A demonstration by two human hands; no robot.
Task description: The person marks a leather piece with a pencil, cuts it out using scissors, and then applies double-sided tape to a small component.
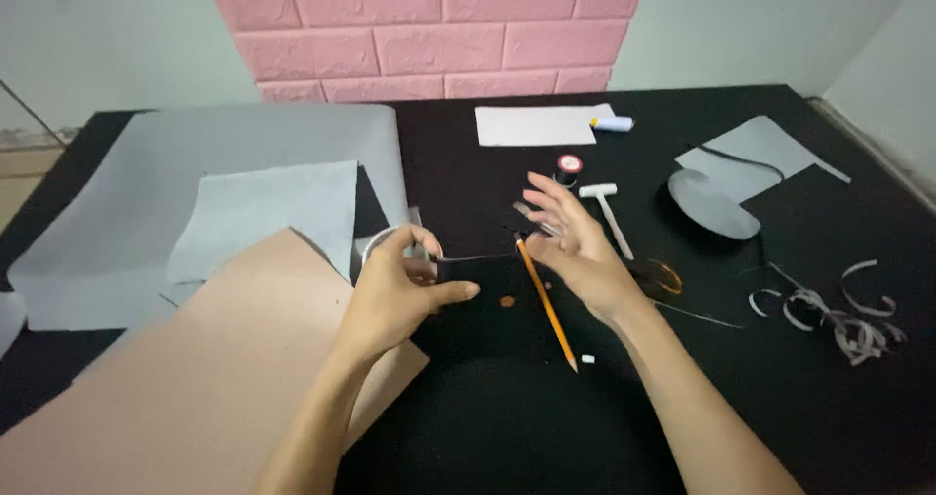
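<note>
My left hand (395,295) pinches the left edge of a small black sheet piece (487,285) that lies on the black table, right beside a clear tape roll (382,242). My right hand (575,246) hovers at the piece's right edge with fingers spread, holding nothing that I can make out. An orange pencil (546,305) lies slanted across the piece, just below my right palm. A small brown dot (507,301) sits on the black piece.
Grey sheets (224,193) and a tan sheet (195,378) cover the left. Farther back lie a white paper (536,124), a thread spool (568,166) and a white hammer (606,212). Grey cut-outs (721,198) and curled scraps (843,319) are at the right.
</note>
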